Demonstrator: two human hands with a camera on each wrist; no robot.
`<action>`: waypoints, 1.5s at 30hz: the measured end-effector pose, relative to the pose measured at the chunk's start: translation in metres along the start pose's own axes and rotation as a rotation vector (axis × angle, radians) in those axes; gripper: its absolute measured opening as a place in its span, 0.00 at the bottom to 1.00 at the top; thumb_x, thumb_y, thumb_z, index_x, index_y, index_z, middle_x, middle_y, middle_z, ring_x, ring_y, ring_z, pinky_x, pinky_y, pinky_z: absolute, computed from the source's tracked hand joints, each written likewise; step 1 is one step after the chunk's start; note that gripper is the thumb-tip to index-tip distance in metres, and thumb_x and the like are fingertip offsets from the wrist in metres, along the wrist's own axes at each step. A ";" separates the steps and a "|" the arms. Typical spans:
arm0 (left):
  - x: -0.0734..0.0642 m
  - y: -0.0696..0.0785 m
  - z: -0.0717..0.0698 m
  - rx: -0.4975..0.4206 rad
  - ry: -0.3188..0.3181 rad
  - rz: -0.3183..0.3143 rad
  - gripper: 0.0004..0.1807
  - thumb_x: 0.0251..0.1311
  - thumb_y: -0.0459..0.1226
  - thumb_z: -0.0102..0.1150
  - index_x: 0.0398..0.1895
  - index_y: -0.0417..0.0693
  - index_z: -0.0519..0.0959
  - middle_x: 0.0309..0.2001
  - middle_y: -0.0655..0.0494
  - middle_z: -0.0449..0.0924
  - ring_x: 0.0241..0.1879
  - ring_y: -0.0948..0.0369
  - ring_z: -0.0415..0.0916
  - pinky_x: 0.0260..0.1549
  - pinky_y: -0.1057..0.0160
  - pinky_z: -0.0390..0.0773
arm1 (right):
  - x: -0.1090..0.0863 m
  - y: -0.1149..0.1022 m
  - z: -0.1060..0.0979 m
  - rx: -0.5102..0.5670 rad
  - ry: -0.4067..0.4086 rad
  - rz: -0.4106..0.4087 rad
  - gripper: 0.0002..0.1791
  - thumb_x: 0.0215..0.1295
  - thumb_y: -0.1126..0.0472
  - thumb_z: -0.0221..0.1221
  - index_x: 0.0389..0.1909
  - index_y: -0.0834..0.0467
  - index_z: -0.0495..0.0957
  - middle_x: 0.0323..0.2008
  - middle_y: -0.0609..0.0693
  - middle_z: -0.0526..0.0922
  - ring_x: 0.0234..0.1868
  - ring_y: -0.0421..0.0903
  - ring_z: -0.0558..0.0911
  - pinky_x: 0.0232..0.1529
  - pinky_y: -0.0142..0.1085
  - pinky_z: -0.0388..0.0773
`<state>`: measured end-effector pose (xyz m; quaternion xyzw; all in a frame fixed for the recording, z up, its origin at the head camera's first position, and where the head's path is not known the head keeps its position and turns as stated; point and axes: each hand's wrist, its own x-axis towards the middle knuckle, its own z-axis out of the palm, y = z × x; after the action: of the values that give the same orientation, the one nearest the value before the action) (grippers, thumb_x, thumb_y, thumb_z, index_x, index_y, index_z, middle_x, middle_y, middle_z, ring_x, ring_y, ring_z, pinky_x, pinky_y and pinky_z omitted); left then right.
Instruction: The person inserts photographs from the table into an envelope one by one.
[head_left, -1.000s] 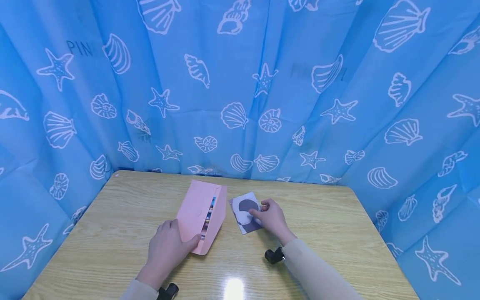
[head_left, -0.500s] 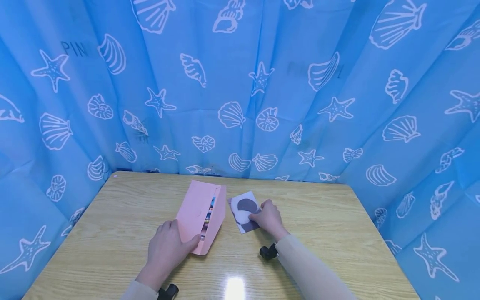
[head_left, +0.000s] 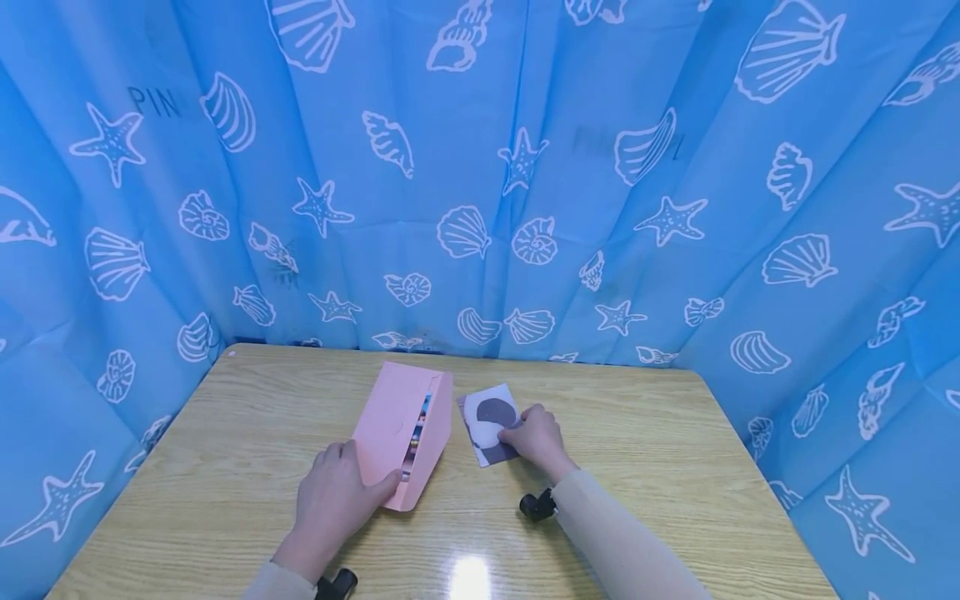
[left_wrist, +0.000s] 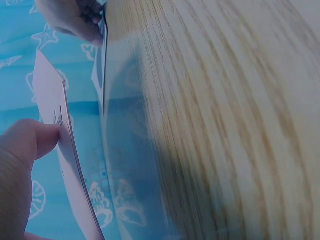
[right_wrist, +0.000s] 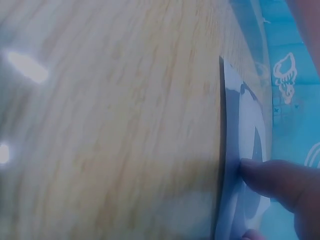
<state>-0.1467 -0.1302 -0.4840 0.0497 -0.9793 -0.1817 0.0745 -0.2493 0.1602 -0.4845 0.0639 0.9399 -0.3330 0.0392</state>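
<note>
A pink paper envelope [head_left: 392, 412] stands tilted left of the table's middle, its slit parted to show a strip of colourful cards [head_left: 414, 442] inside. My left hand [head_left: 333, 493] grips its near end, thumb at the slit and the other fingers behind. In the left wrist view that thumb [left_wrist: 37, 137] lies on the pink paper. To the right is a flat, square white-and-purple card [head_left: 491, 425]. My right hand [head_left: 538, 440] pinches the card's right edge; the right wrist view shows the thumb [right_wrist: 272, 180] on its face, the other fingers mostly hidden.
Both things are on a wooden table [head_left: 247, 433], with a bright light reflection near its front edge. A blue curtain [head_left: 480, 167] with white shell and starfish prints hangs behind and at both sides. Black wrist cameras [head_left: 537, 505] sit under both wrists.
My right hand has shifted slightly left, and its fingers have drawn in at the card's right edge. My left hand and the envelope have stayed in place.
</note>
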 end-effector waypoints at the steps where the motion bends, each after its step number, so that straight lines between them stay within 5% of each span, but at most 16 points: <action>1: 0.000 0.000 0.000 0.000 0.000 -0.001 0.53 0.44 0.69 0.61 0.53 0.26 0.72 0.46 0.36 0.75 0.45 0.45 0.74 0.36 0.44 0.78 | 0.000 0.000 0.000 0.004 0.001 0.002 0.29 0.50 0.55 0.72 0.46 0.70 0.73 0.38 0.60 0.78 0.39 0.55 0.78 0.42 0.47 0.75; 20: 0.000 0.000 -0.001 0.006 -0.020 -0.017 0.55 0.44 0.70 0.60 0.55 0.26 0.72 0.47 0.36 0.75 0.47 0.45 0.74 0.37 0.44 0.78 | -0.004 0.004 -0.002 0.094 -0.014 -0.021 0.31 0.48 0.61 0.72 0.49 0.67 0.67 0.38 0.59 0.77 0.39 0.53 0.77 0.42 0.46 0.75; 30: -0.001 -0.001 0.001 0.001 -0.022 -0.006 0.56 0.44 0.70 0.60 0.56 0.26 0.71 0.48 0.36 0.75 0.47 0.44 0.74 0.37 0.44 0.78 | -0.006 0.014 -0.012 0.077 -0.066 -0.081 0.18 0.60 0.64 0.63 0.47 0.68 0.71 0.26 0.51 0.73 0.26 0.45 0.72 0.27 0.36 0.70; 38: 0.000 0.000 0.002 -0.009 -0.016 -0.004 0.55 0.44 0.70 0.60 0.55 0.26 0.72 0.47 0.36 0.75 0.46 0.45 0.74 0.36 0.45 0.78 | -0.007 0.013 -0.021 0.225 -0.086 -0.092 0.06 0.60 0.67 0.61 0.35 0.64 0.74 0.27 0.51 0.75 0.27 0.44 0.73 0.28 0.35 0.70; 45: 0.000 0.001 0.002 -0.004 -0.023 -0.007 0.55 0.44 0.70 0.60 0.56 0.26 0.72 0.47 0.36 0.75 0.46 0.45 0.74 0.36 0.44 0.78 | -0.007 0.006 -0.029 0.373 -0.060 -0.083 0.05 0.65 0.67 0.57 0.37 0.65 0.74 0.29 0.52 0.74 0.27 0.44 0.73 0.27 0.34 0.73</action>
<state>-0.1466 -0.1286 -0.4851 0.0508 -0.9795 -0.1846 0.0626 -0.2420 0.1823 -0.4645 0.0212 0.8621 -0.5047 0.0407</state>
